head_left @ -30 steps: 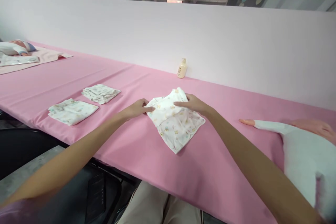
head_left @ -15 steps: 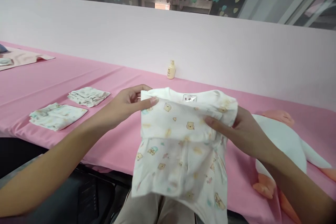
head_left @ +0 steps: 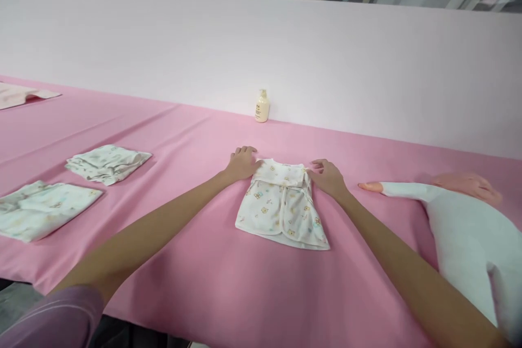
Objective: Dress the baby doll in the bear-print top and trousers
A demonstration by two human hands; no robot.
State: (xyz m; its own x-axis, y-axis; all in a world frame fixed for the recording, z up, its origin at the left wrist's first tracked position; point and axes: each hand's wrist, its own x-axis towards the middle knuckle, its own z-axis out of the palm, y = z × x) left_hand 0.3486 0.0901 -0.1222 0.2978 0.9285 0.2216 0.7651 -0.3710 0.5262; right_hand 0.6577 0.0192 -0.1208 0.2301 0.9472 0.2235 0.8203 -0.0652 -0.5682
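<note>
A small white baby shirt (head_left: 281,206) printed with little bears lies flat on the pink sheet, its top part folded over and its hem toward me. At its upper left corner rests my left hand (head_left: 241,163), fingers spread and the thumb against the fabric edge. My right hand (head_left: 329,178) is at the upper right corner, thumb touching the cloth and fingers stretched out past it. Neither hand grips the shirt.
Two folded printed cloths, one nearer (head_left: 49,209) and one farther (head_left: 108,163), lie to the left. A cream pump bottle (head_left: 262,107) stands by the white wall. On the right is a baby doll (head_left: 460,217) in white clothing. A pale pink cloth (head_left: 24,94) lies far left.
The baby shirt has come down from mid-air onto the sheet, farther from me. Both hands moved forward with it and their fingers loosened. The view has shifted, showing more of the doll.
</note>
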